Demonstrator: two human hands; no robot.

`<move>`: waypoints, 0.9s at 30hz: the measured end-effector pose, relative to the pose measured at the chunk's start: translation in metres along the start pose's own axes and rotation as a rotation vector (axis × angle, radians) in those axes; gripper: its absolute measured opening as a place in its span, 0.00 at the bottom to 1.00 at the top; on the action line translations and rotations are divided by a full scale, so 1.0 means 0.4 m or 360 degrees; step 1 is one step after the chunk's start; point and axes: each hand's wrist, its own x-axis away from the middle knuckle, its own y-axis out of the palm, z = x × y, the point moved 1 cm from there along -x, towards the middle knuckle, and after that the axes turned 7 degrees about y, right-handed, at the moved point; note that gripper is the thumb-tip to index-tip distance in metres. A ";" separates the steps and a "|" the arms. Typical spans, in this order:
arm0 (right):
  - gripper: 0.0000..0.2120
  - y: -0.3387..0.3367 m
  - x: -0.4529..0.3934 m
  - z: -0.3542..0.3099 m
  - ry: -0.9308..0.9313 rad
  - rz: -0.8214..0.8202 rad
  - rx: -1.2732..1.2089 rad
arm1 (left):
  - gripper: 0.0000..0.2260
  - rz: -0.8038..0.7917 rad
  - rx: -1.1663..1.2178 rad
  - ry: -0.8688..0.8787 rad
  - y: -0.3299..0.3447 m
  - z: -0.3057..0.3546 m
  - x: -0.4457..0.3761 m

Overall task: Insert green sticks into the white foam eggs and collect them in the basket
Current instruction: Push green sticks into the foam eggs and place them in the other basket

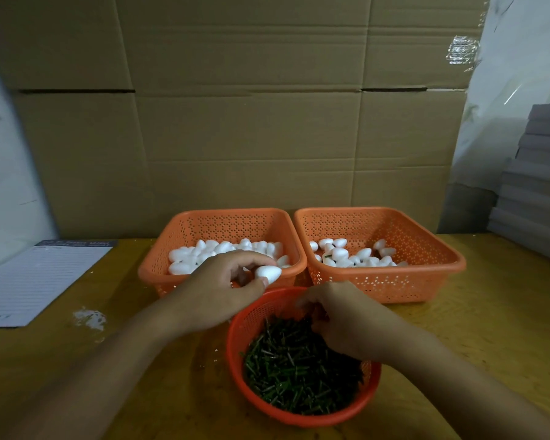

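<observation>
L hand: forearm comes in from 7 o'clock, palm down, wrist bent slightly; thumb + fingertips pinch one white foam egg over near rim of L basket.
R hand: forearm in from 5 o'clock, back of hand up, fingers curled down into far side of round basket; fingertips buried among green sticks, can't tell if it's clamped on any.
Held egg: lying sideways, pointed end toward 3 o'clock, just above round basket's far rim.
L basket: orange, rect., at 11 o'clock from round basket; full of plain white eggs.
R basket: orange, rect., at 1 o'clock, touching L basket side by side; fewer eggs, a bit of green showing among them.
Round basket: red-orange, nearest, centre of desk, heaped w/ sticks.
Paper sheet: lined, at 9 o'clock on desk.
Backdrop: cardboard upright behind baskets.
</observation>
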 end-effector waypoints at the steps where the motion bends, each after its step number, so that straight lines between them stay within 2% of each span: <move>1: 0.23 -0.003 0.001 0.002 0.0025 -0.0029 0.0012 | 0.11 -0.0009 0.0024 -0.0007 0.000 0.000 0.000; 3: 0.23 -0.010 0.001 0.002 0.0061 -0.0038 0.0020 | 0.12 -0.0019 0.0037 -0.0012 -0.002 -0.001 0.002; 10: 0.14 -0.010 0.005 -0.024 -0.0023 0.0102 -0.0080 | 0.07 0.0044 0.0059 -0.0015 0.000 0.009 0.002; 16: 0.12 0.012 0.005 -0.042 -0.0081 0.0139 -0.0170 | 0.17 0.0098 -0.0016 0.0024 0.000 0.010 0.001; 20: 0.12 0.028 0.007 -0.040 -0.0109 0.0073 -0.0185 | 0.15 0.0109 -0.0026 0.0060 -0.002 0.016 -0.001; 27: 0.14 0.025 0.008 -0.034 -0.0072 0.0032 -0.0122 | 0.18 0.0069 -0.0018 0.0066 -0.002 0.014 0.000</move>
